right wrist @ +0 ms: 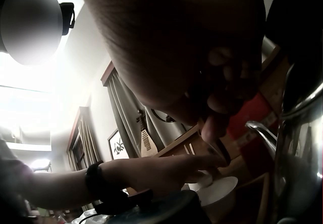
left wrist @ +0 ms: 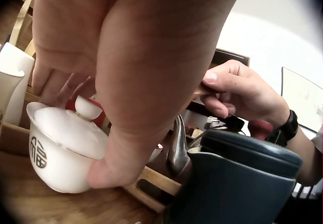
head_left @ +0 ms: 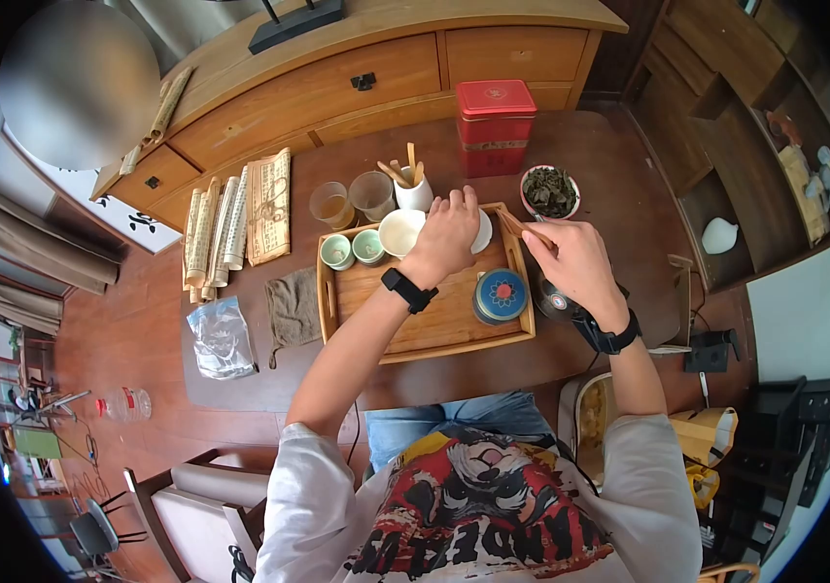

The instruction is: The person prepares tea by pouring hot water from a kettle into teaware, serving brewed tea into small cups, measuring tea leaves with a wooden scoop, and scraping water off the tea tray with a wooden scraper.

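My left hand [head_left: 446, 238] reaches over a white lidded gaiwan [left wrist: 65, 163] with a dark character on its side. Its fingers look fairly straight, and the thumb overlaps the gaiwan's near side in the left wrist view. The lid [left wrist: 68, 128] lies in the bowl. My right hand [head_left: 575, 262] pinches a slim brown wooden tea tool [head_left: 512, 223], which points toward the left hand over the tray's right rim. Below the right hand stand a blue-green vessel [head_left: 501, 296] with a flower on top and a metal gooseneck kettle [right wrist: 303, 153].
The wooden tray [head_left: 425, 335] also carries a white pitcher [head_left: 397, 233] and two green cups [head_left: 337, 253]. Behind it stand glasses [head_left: 372, 192], a white tool holder [head_left: 413, 192] and a red tin [head_left: 496, 126]. A bowl of tea leaves [head_left: 550, 192] sits beyond the right hand.
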A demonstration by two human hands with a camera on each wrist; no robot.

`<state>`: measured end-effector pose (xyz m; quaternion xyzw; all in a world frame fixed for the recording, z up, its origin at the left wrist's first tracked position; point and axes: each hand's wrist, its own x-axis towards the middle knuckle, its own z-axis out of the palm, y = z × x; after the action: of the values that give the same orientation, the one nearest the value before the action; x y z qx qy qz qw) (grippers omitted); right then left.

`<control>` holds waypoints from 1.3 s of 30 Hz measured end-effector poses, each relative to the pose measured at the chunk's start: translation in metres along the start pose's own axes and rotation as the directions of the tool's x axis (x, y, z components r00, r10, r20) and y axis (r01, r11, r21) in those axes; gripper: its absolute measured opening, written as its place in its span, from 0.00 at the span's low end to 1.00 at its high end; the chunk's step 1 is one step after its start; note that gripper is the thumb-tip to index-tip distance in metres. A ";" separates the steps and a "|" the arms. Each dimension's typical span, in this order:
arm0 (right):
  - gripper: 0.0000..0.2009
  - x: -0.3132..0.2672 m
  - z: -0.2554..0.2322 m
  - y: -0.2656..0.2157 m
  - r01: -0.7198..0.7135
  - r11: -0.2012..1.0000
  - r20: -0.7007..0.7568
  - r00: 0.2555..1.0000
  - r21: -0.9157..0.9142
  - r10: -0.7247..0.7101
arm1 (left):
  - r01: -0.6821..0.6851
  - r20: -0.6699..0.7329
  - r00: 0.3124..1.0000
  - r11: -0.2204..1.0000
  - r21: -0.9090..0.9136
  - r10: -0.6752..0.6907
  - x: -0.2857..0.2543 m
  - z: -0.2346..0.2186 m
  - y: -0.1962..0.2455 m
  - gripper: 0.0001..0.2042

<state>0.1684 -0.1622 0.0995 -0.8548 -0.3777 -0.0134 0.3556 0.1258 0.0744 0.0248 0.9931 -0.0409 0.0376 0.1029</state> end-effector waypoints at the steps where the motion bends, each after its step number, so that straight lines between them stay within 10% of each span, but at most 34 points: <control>1: 0.10 0.000 0.001 -0.001 -0.017 1.000 0.011 1.000 0.004 0.017 | 0.004 -0.001 1.000 1.000 0.001 -0.004 0.001 -0.001 0.000 0.56; 7: 0.09 0.000 0.003 0.001 0.050 0.999 0.006 0.999 0.019 -0.051 | 0.031 -0.011 0.999 0.999 0.033 -0.031 -0.011 0.002 -0.003 0.51; 11: 0.11 -0.001 -0.004 -0.017 0.039 0.997 -0.030 0.999 0.060 -0.038 | -0.004 -0.265 0.963 0.982 0.187 0.055 -0.055 -0.011 0.007 0.48; 16: 0.13 -0.009 -0.006 -0.069 0.129 0.988 -0.001 0.992 0.082 -0.129 | 0.125 -0.375 0.876 0.893 -0.432 -0.304 -0.162 -0.067 0.014 0.34; 22: 0.11 -0.015 0.080 -0.129 0.300 0.948 0.252 0.914 0.111 -0.318 | 0.463 -0.493 0.613 0.786 -0.409 -0.617 -0.243 -0.019 -0.069 0.23; 32: 0.10 0.045 0.233 -0.125 0.467 0.861 0.375 0.849 -0.202 -0.372 | 0.401 -0.400 0.608 0.701 -0.590 -0.685 -0.261 0.015 -0.072 0.17; 39: 0.06 0.010 0.216 -0.130 0.583 0.805 0.468 0.746 -0.113 -0.474 | 0.395 -0.396 0.611 0.698 -0.597 -0.685 -0.264 0.017 -0.071 0.18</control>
<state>0.0373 0.0382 0.0191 -0.7313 -0.6680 0.0208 0.1362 -0.1292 0.1597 -0.0284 0.8380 0.2974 0.3009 0.3445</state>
